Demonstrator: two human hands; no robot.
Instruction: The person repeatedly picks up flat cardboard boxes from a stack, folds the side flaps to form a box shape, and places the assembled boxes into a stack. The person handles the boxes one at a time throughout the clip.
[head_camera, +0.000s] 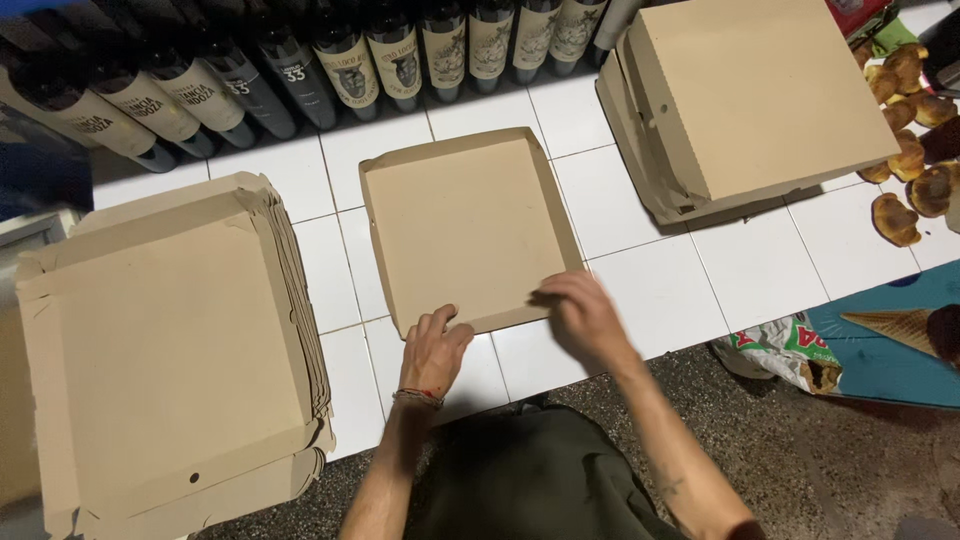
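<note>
A white tiled tabletop (640, 290) carries a stack of flat cardboard boxes (170, 350) at 9 o'clock and a second stack (750, 100) at 2 o'clock; dark wine bottles (345, 60) line the 12 o'clock edge. At centre lies a single cardboard box tray (465, 225). The left hand (435, 350) presses flat-fingered on its near edge, the right hand (580, 310) pinches the near right rim
</note>
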